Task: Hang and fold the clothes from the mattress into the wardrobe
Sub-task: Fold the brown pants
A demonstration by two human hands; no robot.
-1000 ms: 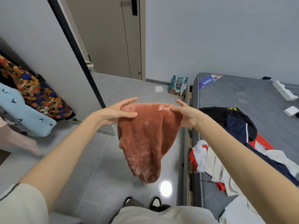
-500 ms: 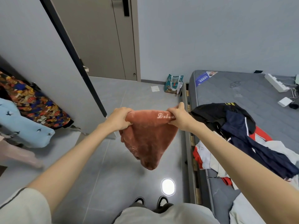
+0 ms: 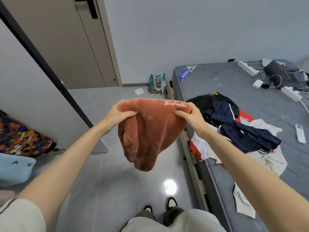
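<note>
Mattress (image 3: 242, 91), grey and unsheeted, fills the right of the view; we stand on the grey tiled floor (image 3: 100, 181) just beside its long edge. Behind, a beige door (image 3: 66, 47) is shut, and a pale panel (image 3: 33, 72) with a black edge slants across the left. A heap of clothes (image 3: 260, 158) lies on the mattress near that edge: navy trousers (image 3: 242, 133) with white stripes drape over a black garment (image 3: 204, 102) and white-and-red pieces (image 3: 200, 148). At the far left we see a floral garment (image 3: 21, 139) above a light blue garment (image 3: 13, 169); what carries them is out of view. The rust plush garment (image 3: 150, 134) hangs in the air over the floor, beside the mattress and clear of it, top edge stretched level, body sagging to a rounded point. White embroidered script (image 3: 174, 103) runs along that edge. The left grip (image 3: 117, 113) pinches the top left corner, fingers curled round the fabric, thumb on the near face; the right grip (image 3: 192, 114) pinches the top right corner just below the script. Smaller items: a printed bag (image 3: 157, 83) on the floor by the mattress corner, power strips (image 3: 291, 93) and a white remote (image 3: 300, 135) on the mattress.
</note>
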